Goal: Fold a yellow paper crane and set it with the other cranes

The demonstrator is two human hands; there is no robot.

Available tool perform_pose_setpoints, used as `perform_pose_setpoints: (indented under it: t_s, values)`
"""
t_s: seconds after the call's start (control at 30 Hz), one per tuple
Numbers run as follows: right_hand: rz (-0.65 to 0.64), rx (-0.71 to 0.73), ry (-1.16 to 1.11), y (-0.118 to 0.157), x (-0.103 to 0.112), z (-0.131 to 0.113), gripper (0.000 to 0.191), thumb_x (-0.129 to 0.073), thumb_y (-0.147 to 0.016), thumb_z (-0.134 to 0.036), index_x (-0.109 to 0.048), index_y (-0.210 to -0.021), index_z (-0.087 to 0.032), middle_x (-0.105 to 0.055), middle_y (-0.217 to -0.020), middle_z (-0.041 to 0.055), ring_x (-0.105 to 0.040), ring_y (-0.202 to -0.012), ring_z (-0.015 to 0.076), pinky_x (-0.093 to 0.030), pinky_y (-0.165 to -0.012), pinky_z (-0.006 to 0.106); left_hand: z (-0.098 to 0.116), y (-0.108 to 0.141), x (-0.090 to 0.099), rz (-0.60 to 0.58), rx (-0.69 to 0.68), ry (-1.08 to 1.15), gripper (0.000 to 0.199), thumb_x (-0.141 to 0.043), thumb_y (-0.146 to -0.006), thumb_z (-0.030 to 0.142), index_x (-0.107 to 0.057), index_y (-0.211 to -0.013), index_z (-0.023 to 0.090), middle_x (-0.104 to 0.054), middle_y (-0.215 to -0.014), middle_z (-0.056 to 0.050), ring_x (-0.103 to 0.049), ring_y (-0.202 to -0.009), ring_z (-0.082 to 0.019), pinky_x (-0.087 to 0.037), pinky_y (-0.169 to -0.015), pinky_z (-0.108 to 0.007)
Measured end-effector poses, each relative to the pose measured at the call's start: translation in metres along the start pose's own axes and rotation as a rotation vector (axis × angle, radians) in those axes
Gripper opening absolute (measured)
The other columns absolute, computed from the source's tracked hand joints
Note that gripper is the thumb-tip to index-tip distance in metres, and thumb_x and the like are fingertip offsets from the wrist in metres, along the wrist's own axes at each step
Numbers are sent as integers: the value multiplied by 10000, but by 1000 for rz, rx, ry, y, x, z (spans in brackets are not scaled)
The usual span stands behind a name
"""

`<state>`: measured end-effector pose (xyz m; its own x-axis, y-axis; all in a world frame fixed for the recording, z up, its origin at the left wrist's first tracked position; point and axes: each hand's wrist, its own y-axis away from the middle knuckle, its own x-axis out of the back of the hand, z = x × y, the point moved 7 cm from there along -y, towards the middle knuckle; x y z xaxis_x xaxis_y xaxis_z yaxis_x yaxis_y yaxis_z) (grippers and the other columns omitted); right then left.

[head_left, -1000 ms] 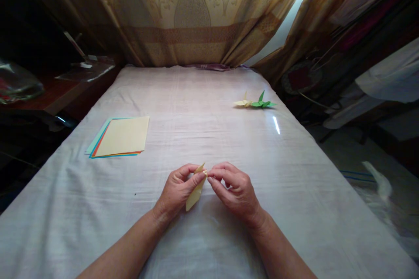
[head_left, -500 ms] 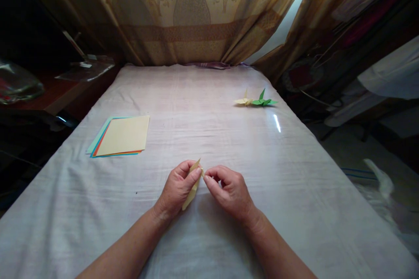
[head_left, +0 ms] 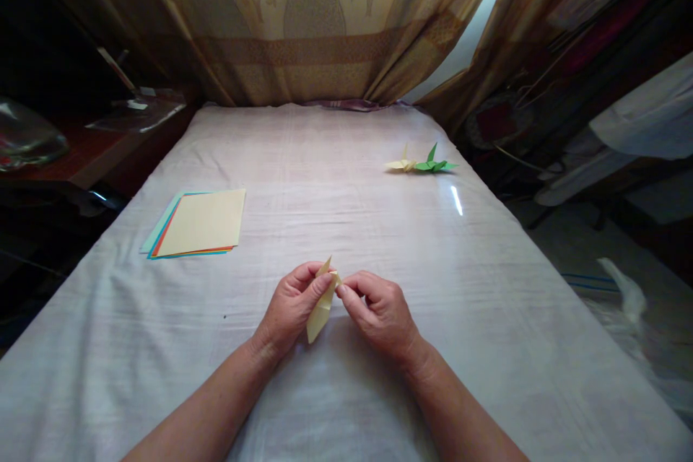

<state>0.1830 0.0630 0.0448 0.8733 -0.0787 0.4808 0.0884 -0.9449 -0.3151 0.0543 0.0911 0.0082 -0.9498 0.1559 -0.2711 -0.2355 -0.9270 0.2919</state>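
A folded piece of pale yellow origami paper (head_left: 320, 317) is between my hands, above the near part of the sheet-covered surface. My left hand (head_left: 295, 303) grips its body, thumb on the near face, with one point sticking up past the fingers. My right hand (head_left: 379, 307) pinches a narrow flap at its upper right side between thumb and forefinger. Part of the folded paper is hidden behind the left fingers.
A stack of square coloured paper (head_left: 203, 224), cream on top, lies at left. Two folded paper cranes, one cream (head_left: 401, 166) and one green (head_left: 434, 165), stand at the far right. A pale sheet (head_left: 303, 159) covers the surface; a patterned curtain (head_left: 308, 50) hangs behind.
The folded paper has turned slightly, so more of its broad face shows below my left thumb. The flap in my right fingers is more visible. The view has shifted slightly.
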Motion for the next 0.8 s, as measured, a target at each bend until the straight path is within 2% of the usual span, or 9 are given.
perform_pose_setpoints:
  t_s: [0.13,0.23,0.3,0.4,0.6,0.8]
  values:
    - [59,166,206,1,4,-9,188,-525,-909,-208,-646,-765,-203,-677,-732,41,-614,-680,150,-455,-653,257,0,-2,1,-2,-21,-2,413,-852,-582,485,-709,-778,152,-655,-695,15,-547,-623,-91,-431,-612,-189]
    - [73,198,203,2,5,-12,163,-525,-913,-196,-661,-824,-209,-704,-805,53,-640,-754,161,-478,-714,266,1,-2,2,19,-36,3,401,-863,-560,480,-711,-727,148,-647,-670,11,-537,-610,-96,-433,-603,-195]
    - [73,147,118,2,6,-11,161,-529,-904,-204,-656,-806,-213,-689,-753,36,-621,-689,146,-478,-666,258,2,-1,2,26,-43,7,393,-864,-560,477,-719,-723,150,-641,-669,6,-531,-601,-98,-432,-585,-195]
    - [78,-6,-38,1,7,-3,176,-558,-880,-249,-644,-734,-203,-645,-667,7,-559,-578,118,-451,-572,237,5,0,2,25,-89,-22,355,-847,-598,473,-733,-721,161,-637,-691,-2,-531,-614,-106,-435,-579,-197]
    - [-29,-268,-308,4,-5,15,190,-587,-844,-322,-697,-772,-183,-668,-677,7,-560,-592,121,-445,-555,225,16,3,2,-10,-277,-167,246,-811,-681,438,-762,-732,202,-662,-761,-27,-577,-732,-148,-466,-692,-233]
    - [-21,-380,-482,5,-8,21,217,-636,-798,-380,-693,-767,-174,-656,-666,5,-543,-579,110,-438,-540,217,18,3,2,-46,-327,-174,205,-802,-705,421,-778,-765,227,-683,-784,-31,-598,-757,-153,-469,-724,-243]
